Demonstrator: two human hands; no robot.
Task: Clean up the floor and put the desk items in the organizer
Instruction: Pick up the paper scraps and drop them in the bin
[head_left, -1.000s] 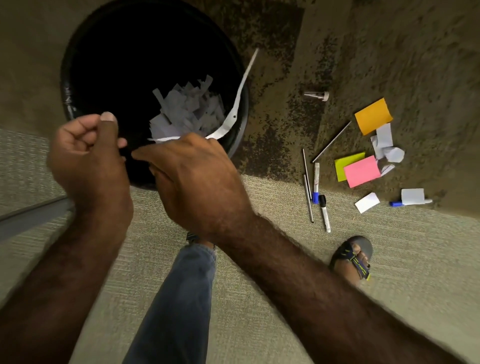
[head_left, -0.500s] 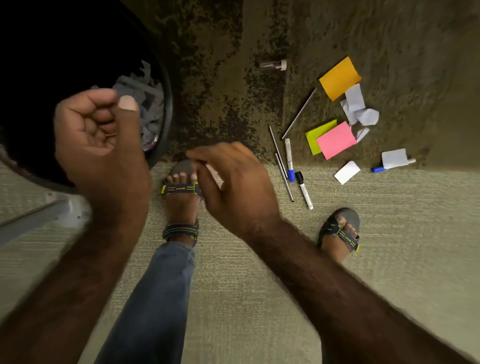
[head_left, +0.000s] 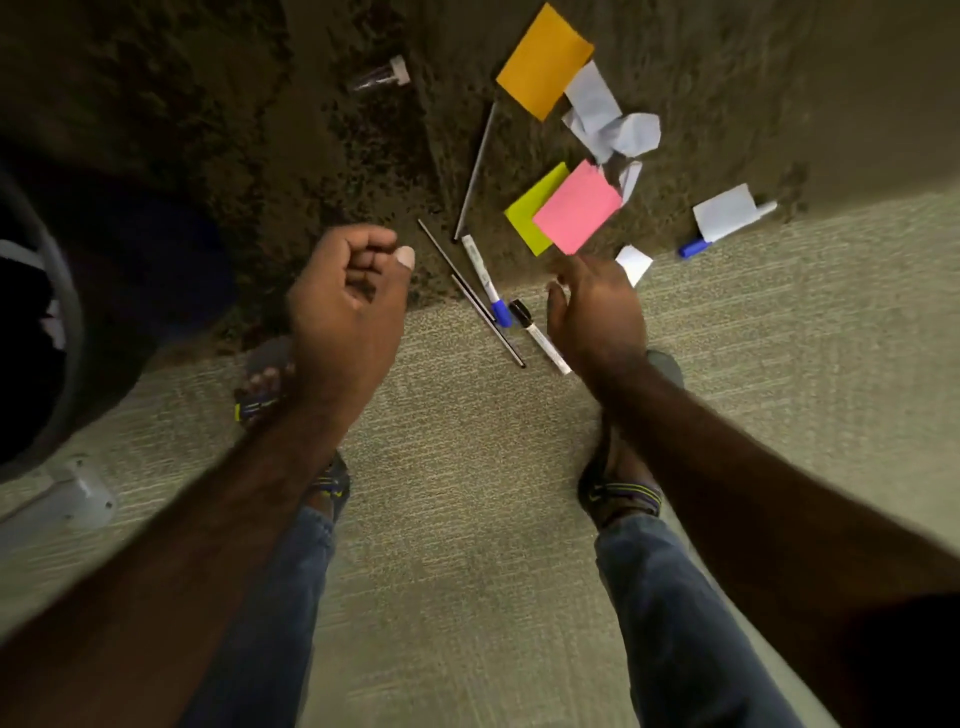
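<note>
Reaching down, the right hand (head_left: 595, 306) spreads relaxed fingers above the markers (head_left: 535, 332); the left hand (head_left: 348, 296) is clenched, empty.

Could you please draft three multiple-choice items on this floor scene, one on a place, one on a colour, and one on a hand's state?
1. Where does the pink note lie?
A. In the bin
B. Overlapping the yellow-green note
C. Under a sandal

2. What colour is the note farthest from the person?
A. Orange
B. Purple
C. Black

3. How is the left hand?
A. Gripping a marker
B. Flat on the carpet
C. Curled, holding nothing

Answers: 1 B, its edge covers the yellow-green one; 2 A, it is orange; 3 C, nothing shows in the fingers.
</note>
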